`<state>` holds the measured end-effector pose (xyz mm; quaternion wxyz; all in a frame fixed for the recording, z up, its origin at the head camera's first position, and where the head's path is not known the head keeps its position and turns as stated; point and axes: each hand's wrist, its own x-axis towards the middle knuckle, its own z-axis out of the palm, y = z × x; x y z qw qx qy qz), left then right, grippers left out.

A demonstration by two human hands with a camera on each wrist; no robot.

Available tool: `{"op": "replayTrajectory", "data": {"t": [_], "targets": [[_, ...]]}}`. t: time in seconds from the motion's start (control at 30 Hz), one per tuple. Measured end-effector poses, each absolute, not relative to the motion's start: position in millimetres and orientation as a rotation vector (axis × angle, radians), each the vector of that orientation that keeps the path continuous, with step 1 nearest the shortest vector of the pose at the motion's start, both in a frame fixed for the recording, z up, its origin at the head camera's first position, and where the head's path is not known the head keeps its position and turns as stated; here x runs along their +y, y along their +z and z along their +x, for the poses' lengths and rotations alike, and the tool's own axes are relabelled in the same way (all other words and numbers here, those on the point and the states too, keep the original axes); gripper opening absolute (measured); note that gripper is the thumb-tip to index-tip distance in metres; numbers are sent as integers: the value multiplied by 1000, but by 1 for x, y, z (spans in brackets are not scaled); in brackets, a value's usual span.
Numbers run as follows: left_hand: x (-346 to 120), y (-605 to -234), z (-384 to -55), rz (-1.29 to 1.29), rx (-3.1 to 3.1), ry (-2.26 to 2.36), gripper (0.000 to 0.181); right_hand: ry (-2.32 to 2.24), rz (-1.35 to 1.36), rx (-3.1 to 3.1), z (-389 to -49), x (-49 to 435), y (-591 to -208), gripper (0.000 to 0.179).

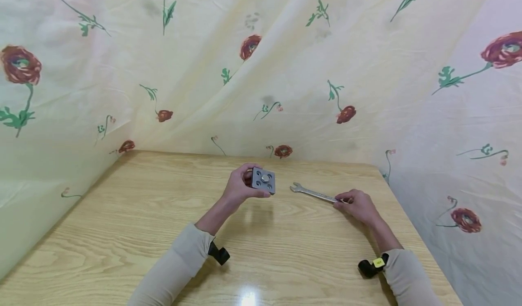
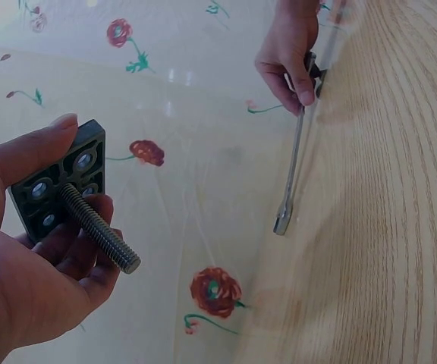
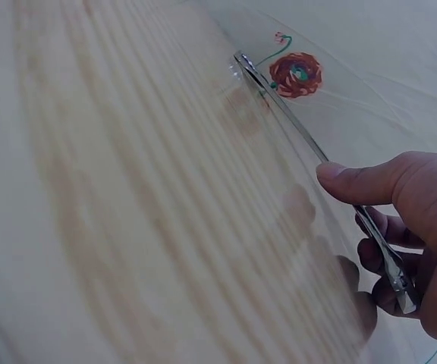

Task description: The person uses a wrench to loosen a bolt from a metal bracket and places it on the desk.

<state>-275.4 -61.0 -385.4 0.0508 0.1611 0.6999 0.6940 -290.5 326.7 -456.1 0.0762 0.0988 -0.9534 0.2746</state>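
Observation:
My left hand (image 1: 240, 183) grips a square grey plate (image 1: 258, 182) by its edges, raised over the table. The plate has a hole near each corner, and a bolt head (image 1: 265, 178) sits at its centre. From the back, in the left wrist view, the bolt's threaded shank (image 2: 101, 229) sticks out between thumb and fingers. Off to the right, my right hand (image 1: 359, 205) pinches a metal wrench (image 1: 316, 194) near one end, thumb on top. The wrench's open-ended jaw points left toward the plate, with a gap between them.
A wood-grain table (image 1: 285, 256) lies under both hands. Behind it and along both sides hangs a pale curtain (image 1: 195, 70) printed with red flowers. Black wrist cameras (image 1: 219, 254) are strapped over the sleeves.

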Motion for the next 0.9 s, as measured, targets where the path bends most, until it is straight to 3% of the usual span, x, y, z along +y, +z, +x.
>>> {"op": "replayTrajectory", "data": {"t": [0.6,0.9], "targets": [[-60,-386,-276,473,2121,2120,71,734,387,-2871,-291,323,-457,19],[-59,-385,-276,482,2126,2111,70,791,331,-2882,-284,318,-425,38]]}}
